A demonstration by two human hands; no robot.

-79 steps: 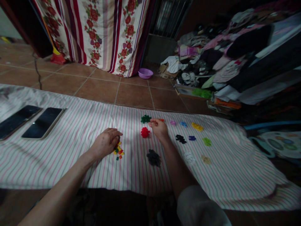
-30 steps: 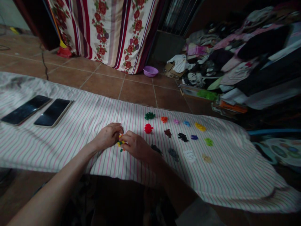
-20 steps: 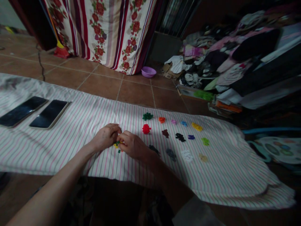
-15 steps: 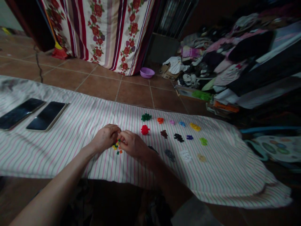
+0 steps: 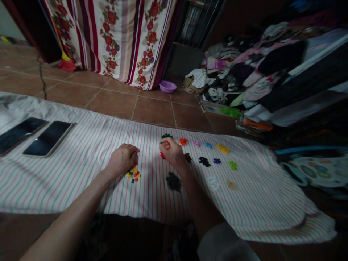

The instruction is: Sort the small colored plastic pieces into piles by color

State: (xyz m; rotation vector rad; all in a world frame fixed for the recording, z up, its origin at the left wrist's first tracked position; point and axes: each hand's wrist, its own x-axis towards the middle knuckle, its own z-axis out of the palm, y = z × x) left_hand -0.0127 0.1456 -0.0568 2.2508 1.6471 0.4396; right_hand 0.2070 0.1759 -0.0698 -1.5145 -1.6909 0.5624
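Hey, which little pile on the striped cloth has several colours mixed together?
The leftmost pile, by the left hand: it mixes yellow, orange and green pieces, while the others, like the black pile, each show one colour.

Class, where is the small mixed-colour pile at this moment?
In the head view, the mixed-colour pile lies left of centre on the striped cloth, close by the left hand, with the dark grey pile to its right.

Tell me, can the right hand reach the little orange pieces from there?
Probably yes. The right hand is close beside the orange pieces, which lie uncovered on the striped cloth, and nothing seems to stand between them.
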